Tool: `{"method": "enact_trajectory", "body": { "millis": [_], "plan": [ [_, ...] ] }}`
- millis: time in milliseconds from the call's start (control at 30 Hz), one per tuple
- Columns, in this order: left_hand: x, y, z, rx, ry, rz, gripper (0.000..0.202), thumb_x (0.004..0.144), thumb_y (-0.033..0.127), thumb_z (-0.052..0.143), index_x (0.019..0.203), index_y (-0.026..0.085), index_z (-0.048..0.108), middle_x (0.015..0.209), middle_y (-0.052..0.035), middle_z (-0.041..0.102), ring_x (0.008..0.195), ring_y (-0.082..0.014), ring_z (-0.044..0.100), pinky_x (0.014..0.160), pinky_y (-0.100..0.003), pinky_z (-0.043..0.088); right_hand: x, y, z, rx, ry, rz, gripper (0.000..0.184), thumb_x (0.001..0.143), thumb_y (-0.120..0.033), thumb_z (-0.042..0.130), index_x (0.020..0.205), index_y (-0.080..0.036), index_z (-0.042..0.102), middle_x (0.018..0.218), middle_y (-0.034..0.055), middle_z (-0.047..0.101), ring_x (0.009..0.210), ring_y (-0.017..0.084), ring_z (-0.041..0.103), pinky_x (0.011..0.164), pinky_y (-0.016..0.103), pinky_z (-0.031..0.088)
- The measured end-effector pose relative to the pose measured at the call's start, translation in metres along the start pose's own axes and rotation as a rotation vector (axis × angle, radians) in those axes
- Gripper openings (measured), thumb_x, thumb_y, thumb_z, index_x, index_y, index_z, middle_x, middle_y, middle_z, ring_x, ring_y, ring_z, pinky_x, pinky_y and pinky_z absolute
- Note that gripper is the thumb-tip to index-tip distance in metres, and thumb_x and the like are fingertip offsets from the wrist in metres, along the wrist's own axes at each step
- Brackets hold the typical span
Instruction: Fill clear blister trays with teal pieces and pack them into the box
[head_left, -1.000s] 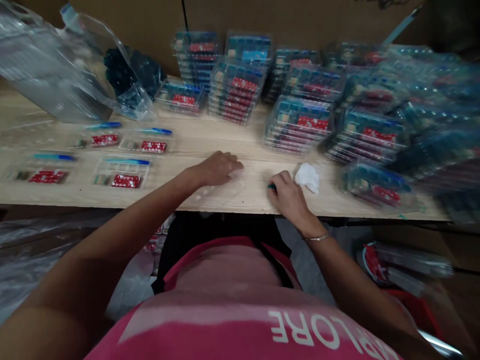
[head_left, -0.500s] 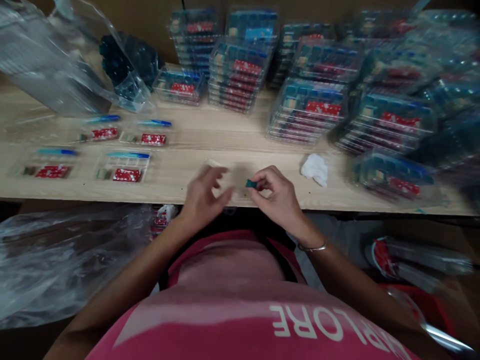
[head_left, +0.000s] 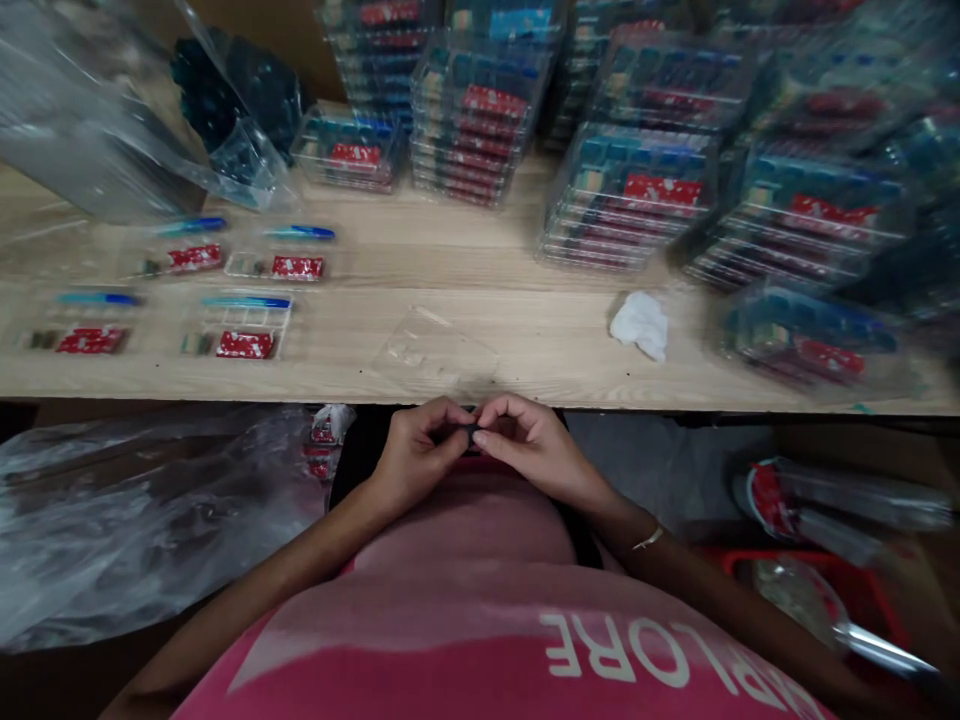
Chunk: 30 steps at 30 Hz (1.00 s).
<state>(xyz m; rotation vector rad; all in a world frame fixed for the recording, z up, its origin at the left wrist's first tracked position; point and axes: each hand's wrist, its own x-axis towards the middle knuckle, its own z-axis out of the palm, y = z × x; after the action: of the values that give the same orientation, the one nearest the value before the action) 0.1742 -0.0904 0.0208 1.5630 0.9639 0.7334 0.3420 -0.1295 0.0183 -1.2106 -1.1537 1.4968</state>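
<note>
A pale wooden tabletop (head_left: 360, 335) spans the view. Clear plastic sheeting (head_left: 150, 530) hangs or lies below its front edge on the left, and a large translucent bag (head_left: 67, 110) rests on its far left. Stacks of clear boxes (head_left: 469, 130) crowd the back and right; they overlap and blur too much to count. One red bin (head_left: 892, 605) is low on the right.

Four open clear trays (head_left: 259, 318) lie on the left, two in a back row and two in front. One nearly invisible clear plastic piece (head_left: 435, 350) lies askew by the front edge, just beyond the hands.

The left hand (head_left: 420, 445) and right hand (head_left: 536, 445) meet just off that edge, before the person's body, each with thumb and fingertips pinched on the same item. One crumpled white wad (head_left: 641, 325) lies to their right, well apart.

The trays hold four red packets (head_left: 245, 345), one each, and four blue pens (head_left: 247, 302), one each, running left to right with darker ends rightward.

Smallest is one small dark piece (head_left: 472, 433), held between both hands' fingertips; they cover most of it, so I cannot tell its long axis or which way it points.
</note>
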Motion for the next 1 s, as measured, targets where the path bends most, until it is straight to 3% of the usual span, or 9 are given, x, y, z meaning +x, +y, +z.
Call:
{"method": "enact_trajectory", "body": {
  "millis": [67, 133, 233, 333, 433, 667, 767, 867, 1000],
  "plan": [
    [0.000, 0.001, -0.005, 0.093, -0.040, 0.060, 0.006, 0.080, 0.021, 0.060, 0.078, 0.017, 0.063, 0.069, -0.0003, 0.066, 0.062, -0.0114, 0.060, 0.060, -0.023, 0.047, -0.001, 0.004, 0.000, 0.031, -0.016, 0.055, 0.018, 0.076, -0.032, 0.067, 0.078, -0.021, 0.053, 0.077, -0.0021, 0.058, 0.064, 0.010, 0.053, 0.060, 0.024, 0.045],
    [0.007, 0.003, -0.018, 0.262, -0.107, 0.195, 0.008, 0.082, 0.025, 0.061, 0.085, 0.019, 0.065, 0.081, -0.0029, 0.068, 0.076, -0.0145, 0.062, 0.071, -0.028, 0.049, 0.002, 0.003, -0.003, -0.023, -0.005, 0.020, 0.019, 0.077, -0.033, 0.068, 0.079, -0.021, 0.053, 0.076, -0.0024, 0.058, 0.064, 0.010, 0.053, 0.059, 0.023, 0.045],
    [0.023, -0.001, -0.045, 0.610, -0.133, 0.342, 0.024, 0.080, 0.037, 0.066, 0.099, 0.022, 0.067, 0.116, -0.0086, 0.065, 0.117, -0.0255, 0.053, 0.101, -0.044, 0.037, 0.014, -0.002, -0.012, -0.353, 0.115, -0.197, 0.008, 0.082, -0.024, 0.062, 0.082, -0.021, 0.055, 0.080, -0.0006, 0.058, 0.070, 0.012, 0.056, 0.064, 0.025, 0.048],
    [0.035, -0.013, -0.061, 0.853, -0.132, 0.309, 0.027, 0.082, 0.043, 0.063, 0.101, 0.023, 0.066, 0.126, -0.0092, 0.061, 0.124, -0.0285, 0.047, 0.106, -0.049, 0.028, 0.029, -0.004, -0.018, -0.736, 0.101, -0.373, 0.006, 0.087, -0.016, 0.055, 0.088, -0.021, 0.059, 0.090, 0.0033, 0.059, 0.083, 0.016, 0.058, 0.073, 0.030, 0.049],
    [0.039, -0.023, -0.058, 0.921, -0.106, 0.288, 0.028, 0.085, 0.047, 0.058, 0.098, 0.023, 0.066, 0.121, -0.0084, 0.063, 0.115, -0.0263, 0.050, 0.100, -0.045, 0.032, 0.039, -0.003, -0.021, -0.889, 0.018, -0.414, 0.009, 0.089, -0.014, 0.055, 0.093, -0.020, 0.061, 0.092, 0.0048, 0.059, 0.087, 0.018, 0.059, 0.075, 0.030, 0.049],
    [0.039, -0.023, -0.033, 1.000, 0.027, 0.265, 0.038, 0.084, 0.056, 0.055, 0.101, 0.023, 0.065, 0.120, -0.0094, 0.063, 0.111, -0.0291, 0.050, 0.093, -0.046, 0.031, 0.061, -0.004, -0.024, -1.052, -0.005, -0.498, 0.014, 0.093, -0.016, 0.051, 0.092, -0.018, 0.065, 0.089, 0.0057, 0.062, 0.085, 0.019, 0.058, 0.076, 0.032, 0.049],
    [0.040, -0.025, -0.028, 1.027, 0.088, 0.268, 0.040, 0.085, 0.057, 0.054, 0.101, 0.022, 0.065, 0.120, -0.0101, 0.063, 0.110, -0.0294, 0.051, 0.092, -0.047, 0.031, 0.062, -0.004, -0.029, -1.078, 0.014, -0.547, 0.015, 0.093, -0.020, 0.053, 0.104, -0.018, 0.064, 0.097, 0.0069, 0.066, 0.093, 0.021, 0.058, 0.083, 0.036, 0.048],
    [0.041, -0.028, -0.027, 1.035, 0.137, 0.276, 0.038, 0.085, 0.056, 0.055, 0.100, 0.022, 0.064, 0.119, -0.0103, 0.064, 0.110, -0.0295, 0.052, 0.093, -0.047, 0.032, 0.053, -0.003, -0.055, -1.089, 0.168, -0.589, 0.029, 0.092, -0.025, 0.056, 0.120, -0.018, 0.057, 0.113, 0.0099, 0.064, 0.105, 0.023, 0.056, 0.092, 0.039, 0.046],
    [0.039, -0.032, -0.030, 1.001, 0.182, 0.317, 0.032, 0.083, 0.050, 0.060, 0.097, 0.021, 0.064, 0.123, -0.0115, 0.063, 0.117, -0.0324, 0.050, 0.099, -0.052, 0.031, 0.037, 0.003, -0.123, -1.175, 0.620, -0.480, 0.023, 0.094, -0.024, 0.048, 0.109, -0.017, 0.065, 0.110, 0.0140, 0.064, 0.112, 0.026, 0.053, 0.099, 0.045, 0.039]
  ]
}}
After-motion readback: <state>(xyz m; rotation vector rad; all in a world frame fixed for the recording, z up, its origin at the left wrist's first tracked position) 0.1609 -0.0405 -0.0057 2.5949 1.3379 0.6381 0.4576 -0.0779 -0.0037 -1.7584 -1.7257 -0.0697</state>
